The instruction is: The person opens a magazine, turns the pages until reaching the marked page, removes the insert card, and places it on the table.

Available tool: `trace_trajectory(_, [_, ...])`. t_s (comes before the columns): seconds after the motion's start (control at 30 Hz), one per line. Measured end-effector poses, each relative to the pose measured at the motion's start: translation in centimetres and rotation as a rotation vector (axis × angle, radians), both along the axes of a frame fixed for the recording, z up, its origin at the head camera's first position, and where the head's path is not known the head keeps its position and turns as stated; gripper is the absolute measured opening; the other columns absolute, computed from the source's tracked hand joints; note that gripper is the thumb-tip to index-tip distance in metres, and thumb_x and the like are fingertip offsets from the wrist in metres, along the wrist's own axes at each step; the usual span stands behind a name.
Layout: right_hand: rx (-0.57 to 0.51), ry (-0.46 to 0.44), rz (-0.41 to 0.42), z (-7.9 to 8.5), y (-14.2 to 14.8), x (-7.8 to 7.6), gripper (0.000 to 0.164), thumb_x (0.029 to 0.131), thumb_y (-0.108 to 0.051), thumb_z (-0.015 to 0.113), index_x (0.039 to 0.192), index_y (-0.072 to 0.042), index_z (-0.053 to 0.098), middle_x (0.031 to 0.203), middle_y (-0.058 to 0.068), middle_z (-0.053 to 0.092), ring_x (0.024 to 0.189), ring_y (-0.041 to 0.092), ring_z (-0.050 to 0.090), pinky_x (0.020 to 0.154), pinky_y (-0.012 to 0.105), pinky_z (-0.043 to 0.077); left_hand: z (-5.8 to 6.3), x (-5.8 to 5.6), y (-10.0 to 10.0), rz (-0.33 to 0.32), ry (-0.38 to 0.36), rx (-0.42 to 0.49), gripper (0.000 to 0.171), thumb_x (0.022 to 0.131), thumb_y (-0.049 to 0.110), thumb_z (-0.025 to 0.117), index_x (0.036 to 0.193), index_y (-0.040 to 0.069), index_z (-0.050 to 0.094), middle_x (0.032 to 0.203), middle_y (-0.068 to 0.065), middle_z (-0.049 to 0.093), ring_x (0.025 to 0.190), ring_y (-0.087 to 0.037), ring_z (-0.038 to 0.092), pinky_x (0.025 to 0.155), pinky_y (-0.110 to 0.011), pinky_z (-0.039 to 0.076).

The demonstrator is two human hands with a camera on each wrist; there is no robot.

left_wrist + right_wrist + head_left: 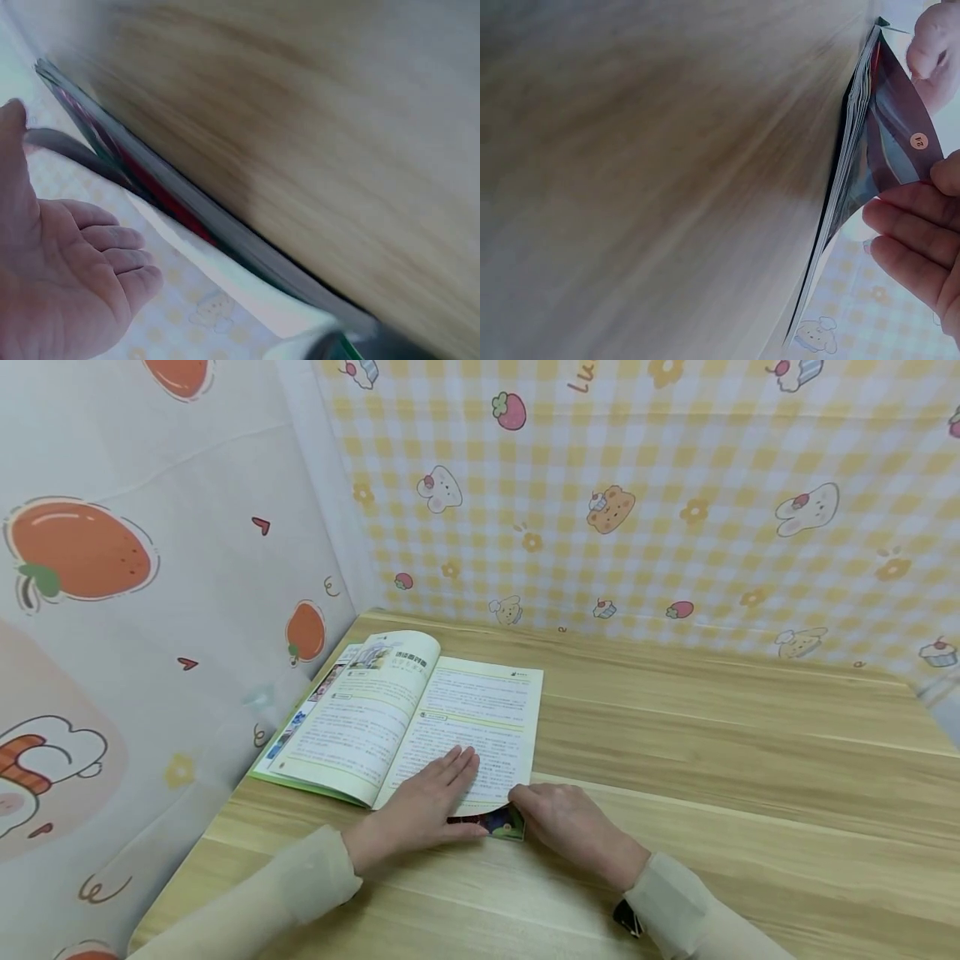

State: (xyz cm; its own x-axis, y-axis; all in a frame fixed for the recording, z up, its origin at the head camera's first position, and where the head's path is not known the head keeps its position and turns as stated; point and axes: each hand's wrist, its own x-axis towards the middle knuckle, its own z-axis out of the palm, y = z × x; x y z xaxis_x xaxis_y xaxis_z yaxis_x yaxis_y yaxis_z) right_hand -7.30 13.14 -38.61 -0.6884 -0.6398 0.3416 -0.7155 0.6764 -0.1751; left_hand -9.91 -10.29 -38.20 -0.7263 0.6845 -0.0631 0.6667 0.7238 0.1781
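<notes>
An open magazine (480, 693) lies on the table, both pages filled with small print and a heading at the top left. My left hand (427, 802) rests on the lower part of the right-hand page, its fingers straight. At that page's lower right corner my right hand (573, 822) pinches the page between thumb and fingers. The corner is lifted and curls up, baring a dark, colourful picture page (502, 822) beneath. In the right wrist view the underside of the lifted page (904, 127) is purple with a round number mark, gripped at its edge.
The wooden table (712, 760) extends to the right of the magazine. A white curtain with fruit prints (187, 527) hangs at the left, and a yellow checked cloth (645, 460) covers the back. A small black object (627, 918) shows by the right cuff.
</notes>
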Motion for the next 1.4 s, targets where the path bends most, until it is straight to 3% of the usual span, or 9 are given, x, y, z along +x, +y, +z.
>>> trace_trajectory(0.27, [-0.031, 0.012, 0.011, 0.1, 0.1, 0.0, 0.013, 0.087, -0.004, 0.067, 0.083, -0.013, 0.058, 0.07, -0.006, 0.064, 0.059, 0.004, 0.054, 0.053, 0.019, 0.048, -0.6, -0.1, 0.6, -0.043, 0.134, 0.007, 0.077, 0.093, 0.046, 0.061, 0.145, -0.006, 0.04, 0.152, -0.023, 0.041, 0.144, -0.036, 0.037, 0.116, -0.045, 0.038])
trace_trajectory(0.5, [-0.041, 0.038, 0.01, 0.2, 0.3, 0.1, 0.014, 0.086, -0.004, 0.068, 0.083, -0.013, 0.057, 0.07, -0.006, 0.064, 0.061, 0.005, 0.058, 0.054, 0.02, 0.05, -0.4, -0.2, 0.9, -0.042, 0.153, -0.011, 0.074, 0.094, 0.045, 0.06, 0.145, -0.006, 0.041, 0.152, -0.023, 0.041, 0.144, -0.036, 0.037, 0.115, -0.045, 0.038])
trace_trajectory(0.63, [-0.053, 0.06, 0.009, 0.2, 0.4, 0.1, 0.007, 0.088, -0.008, 0.068, 0.091, -0.011, 0.063, 0.082, -0.002, 0.072, 0.073, 0.01, 0.069, 0.064, 0.024, 0.057, -0.4, -0.3, 0.9, -0.033, 0.175, -0.01, 0.072, 0.095, 0.043, 0.06, 0.145, -0.005, 0.041, 0.152, -0.022, 0.041, 0.144, -0.035, 0.038, 0.115, -0.044, 0.039])
trace_trajectory(0.8, [-0.105, 0.125, -0.022, 0.1, 0.8, 0.1, 0.016, 0.086, -0.015, 0.071, 0.099, -0.009, 0.067, 0.095, 0.004, 0.076, 0.085, 0.017, 0.074, 0.074, 0.028, 0.06, -0.4, -0.6, 0.8, -0.029, 0.234, 0.027, 0.07, 0.095, 0.039, 0.06, 0.145, -0.006, 0.041, 0.151, -0.023, 0.042, 0.143, -0.035, 0.039, 0.114, -0.044, 0.04])
trace_trajectory(0.93, [-0.151, 0.184, -0.047, 0.0, 0.9, 0.0, 0.019, 0.082, -0.018, 0.074, 0.096, -0.008, 0.066, 0.092, 0.005, 0.076, 0.082, 0.017, 0.073, 0.072, 0.027, 0.06, -0.4, -1.0, 0.8, -0.028, 0.26, 0.071, 0.07, 0.096, 0.036, 0.06, 0.147, -0.006, 0.038, 0.152, -0.023, 0.04, 0.143, -0.035, 0.038, 0.115, -0.045, 0.039])
trace_trajectory(1.03, [-0.149, 0.17, -0.042, 0.0, 0.9, 0.0, 0.017, 0.082, -0.019, 0.075, 0.092, -0.009, 0.065, 0.085, 0.003, 0.074, 0.075, 0.015, 0.071, 0.068, 0.025, 0.059, -0.5, -1.2, 0.6, -0.031, 0.297, 0.1, 0.071, 0.095, 0.033, 0.062, 0.148, -0.006, 0.034, 0.154, -0.023, 0.038, 0.143, -0.036, 0.038, 0.115, -0.045, 0.038])
trace_trajectory(1.2, [-0.049, -0.012, -0.005, 0.0, 0.8, 0.1, 0.013, 0.086, -0.02, 0.072, 0.091, -0.01, 0.065, 0.082, -0.002, 0.069, 0.073, 0.011, 0.066, 0.066, 0.025, 0.057, -1.1, -1.7, 0.6, -0.061, 0.513, 0.115, 0.083, 0.092, 0.03, 0.065, 0.155, 0.002, 0.018, 0.156, -0.022, 0.035, 0.143, -0.036, 0.038, 0.115, -0.042, 0.038])
trace_trajectory(1.3, [0.032, -0.102, 0.019, 0.0, 0.7, 0.1, 0.02, 0.088, -0.023, 0.071, 0.099, -0.006, 0.068, 0.096, 0.004, 0.071, 0.086, 0.015, 0.069, 0.077, 0.029, 0.059, -1.4, -1.9, 0.7, -0.081, 0.666, 0.101, 0.087, 0.094, 0.021, 0.059, 0.159, 0.011, 0.002, 0.157, -0.02, 0.032, 0.146, -0.036, 0.033, 0.116, -0.041, 0.037])
trace_trajectory(1.4, [0.101, -0.122, 0.041, -0.1, 0.6, 0.1, 0.032, 0.088, -0.028, 0.071, 0.108, -0.003, 0.07, 0.11, 0.011, 0.071, 0.102, 0.023, 0.069, 0.09, 0.034, 0.058, -1.5, -2.0, 0.9, -0.088, 0.767, 0.074, 0.086, 0.095, 0.007, 0.049, 0.158, 0.016, -0.009, 0.162, -0.017, 0.022, 0.151, -0.036, 0.019, 0.115, -0.044, 0.037])
